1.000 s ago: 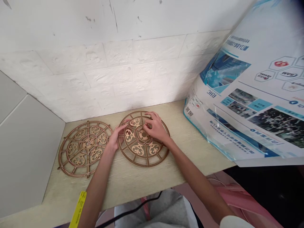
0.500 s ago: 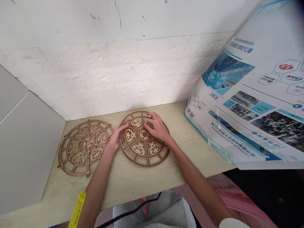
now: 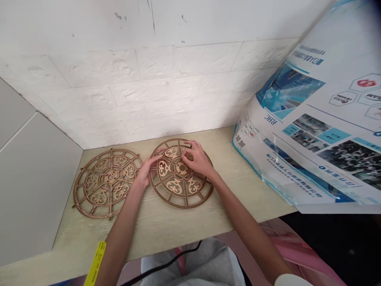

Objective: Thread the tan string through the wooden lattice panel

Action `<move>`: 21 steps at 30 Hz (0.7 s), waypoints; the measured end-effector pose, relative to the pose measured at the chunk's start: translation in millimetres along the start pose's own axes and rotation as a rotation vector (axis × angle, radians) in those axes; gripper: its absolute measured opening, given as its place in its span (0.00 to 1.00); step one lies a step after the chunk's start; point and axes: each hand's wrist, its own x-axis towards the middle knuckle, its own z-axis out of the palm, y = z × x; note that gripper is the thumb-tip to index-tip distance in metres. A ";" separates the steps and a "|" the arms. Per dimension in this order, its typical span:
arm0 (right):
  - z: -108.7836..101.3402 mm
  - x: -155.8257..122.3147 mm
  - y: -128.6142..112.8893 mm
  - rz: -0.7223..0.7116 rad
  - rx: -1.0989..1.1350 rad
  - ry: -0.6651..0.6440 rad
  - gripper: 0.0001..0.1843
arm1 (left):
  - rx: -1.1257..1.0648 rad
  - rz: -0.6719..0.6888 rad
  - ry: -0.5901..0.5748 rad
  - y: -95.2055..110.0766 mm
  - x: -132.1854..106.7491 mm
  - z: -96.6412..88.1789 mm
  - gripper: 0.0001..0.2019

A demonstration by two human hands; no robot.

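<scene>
A round, bronze-coloured openwork disc (image 3: 179,168) with spokes and scroll-shaped cut-outs is in front of me at the middle of the table. My left hand (image 3: 145,171) grips its left rim, thumb on top and fingers showing through the openings beneath. Over the upper right of the disc is my right hand (image 3: 199,161), thumb and index finger pinched together just above the hub. Whatever may be in that pinch is too small to make out. A second openwork disc (image 3: 108,181), with small tabs around its rim, lies to the left, partly behind my left forearm.
A white brick-patterned wall (image 3: 154,95) rises behind the pale table (image 3: 166,230). On the right leans a large printed plastic sheet (image 3: 297,159), its lower edge along the tabletop. A grey panel (image 3: 35,190) bounds the left. A black cable (image 3: 166,264) crosses my lap.
Hands and discs keep almost the same places; the view has shifted slightly. My right hand's pinch stays close to the hub.
</scene>
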 end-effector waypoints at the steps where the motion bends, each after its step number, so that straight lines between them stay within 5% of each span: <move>1: 0.4 0.0 0.7 0.004 0.006 0.005 0.12 | 0.003 0.004 -0.005 0.1 -0.1 0.4 0.26; 9: 0.3 1.9 4.1 0.105 0.099 -0.006 0.11 | -0.014 -0.032 0.089 -0.5 0.1 1.5 0.28; 16: -4.4 3.6 -1.4 0.231 0.124 0.039 0.09 | 0.040 -0.003 0.058 -1.2 -1.3 1.2 0.32; 21: -7.8 5.0 -2.9 0.271 0.093 0.029 0.20 | 0.084 0.006 0.029 -1.4 -2.3 -0.2 0.33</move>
